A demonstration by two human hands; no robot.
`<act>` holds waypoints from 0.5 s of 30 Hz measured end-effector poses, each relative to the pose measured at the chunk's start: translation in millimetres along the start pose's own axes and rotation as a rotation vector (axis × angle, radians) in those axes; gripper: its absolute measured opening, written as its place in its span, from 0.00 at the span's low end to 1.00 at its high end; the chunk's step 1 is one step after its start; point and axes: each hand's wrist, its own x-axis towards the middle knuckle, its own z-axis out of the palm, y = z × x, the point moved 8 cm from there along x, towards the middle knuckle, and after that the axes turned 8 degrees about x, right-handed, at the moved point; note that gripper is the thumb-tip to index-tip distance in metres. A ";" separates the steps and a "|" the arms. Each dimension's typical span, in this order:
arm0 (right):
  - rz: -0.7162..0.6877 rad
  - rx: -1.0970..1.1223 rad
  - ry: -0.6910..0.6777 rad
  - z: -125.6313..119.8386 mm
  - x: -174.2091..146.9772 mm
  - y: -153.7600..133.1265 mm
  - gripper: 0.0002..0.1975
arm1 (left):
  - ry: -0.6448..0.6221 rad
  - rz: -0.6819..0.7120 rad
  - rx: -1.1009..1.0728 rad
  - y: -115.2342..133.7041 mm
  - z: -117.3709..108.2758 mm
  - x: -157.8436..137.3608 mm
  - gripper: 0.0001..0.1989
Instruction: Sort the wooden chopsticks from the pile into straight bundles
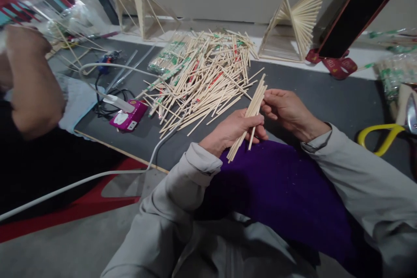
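A bundle of thin wooden chopsticks (255, 103) slants across my left hand (243, 128), whose fingers and thumb are wrapped round its lower half. One chopstick's lower end sticks out apart from the others. At the upper right edge of the bundle, my right hand (286, 110) has its fingers curled and pinched against the chopsticks. Both hands are above the front edge of the table, over a purple cloth (280, 182) on my lap. Just beyond them lies a big loose pile of chopsticks (208, 82), mixed with green and red printed wrappers.
A magenta power socket (128, 115) with a white plug and cable is at left, near a blue glue gun (107, 61). Fan-shaped stick structures (296, 26) stand at the back. Yellow-handled scissors (379, 137) lie right. Another person's arm (35, 78) is at far left.
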 end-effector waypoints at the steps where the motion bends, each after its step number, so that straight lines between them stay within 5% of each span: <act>1: 0.015 0.007 -0.022 1.1 0.1 1.4 0.12 | -0.009 0.007 0.002 1.8 1.6 -1.3 0.08; 4: 0.051 0.036 -0.084 4.3 -0.1 3.7 0.13 | -0.011 0.024 -0.030 4.8 3.7 -2.8 0.05; 10: 0.024 0.023 0.022 -0.4 9.1 -5.7 0.05 | 0.000 0.046 -0.181 10.0 -2.9 -0.7 0.06; 15: -0.077 -0.297 0.165 -15.2 34.6 -16.2 0.06 | 0.225 0.196 -0.398 31.7 -41.7 -4.5 0.11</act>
